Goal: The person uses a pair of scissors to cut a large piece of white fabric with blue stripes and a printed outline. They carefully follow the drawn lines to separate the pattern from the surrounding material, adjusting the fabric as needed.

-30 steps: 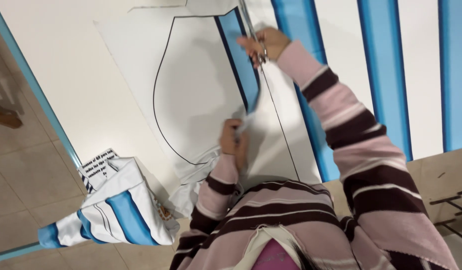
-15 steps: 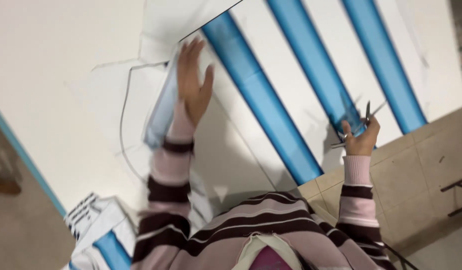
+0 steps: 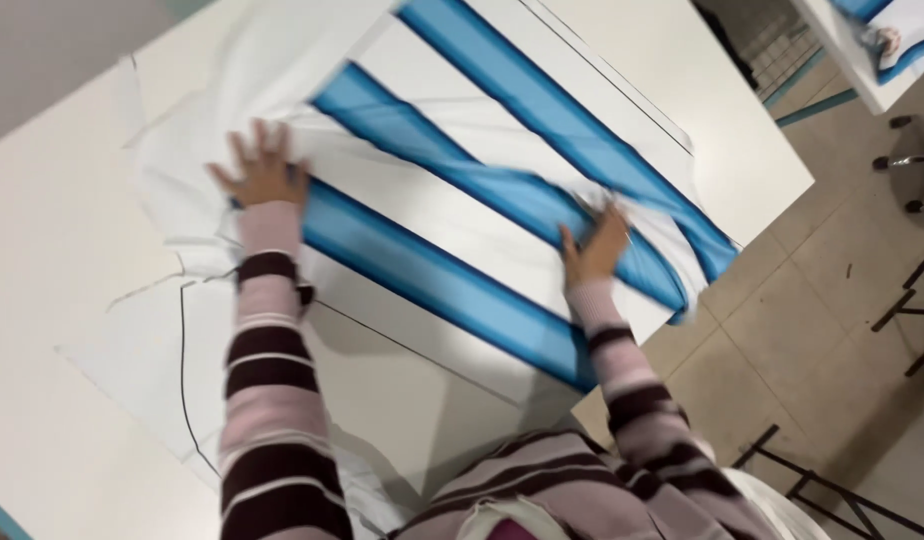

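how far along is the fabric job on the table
Done: a curved outline is drawn on the white sheet. In hand: left hand and right hand press flat on the blue-and-white striped fabric, partly folded over. Left: the fabric is not lying smooth yet.

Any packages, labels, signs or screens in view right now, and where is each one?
None show in the head view: no package, label, sign or screen.
In view instead: striped fabric, white with blue bands, spread on the white table.
Left hand lies flat on the fabric's left part; right hand presses its right part.
Paper pattern, white with a dark curved line, lies under the left forearm.
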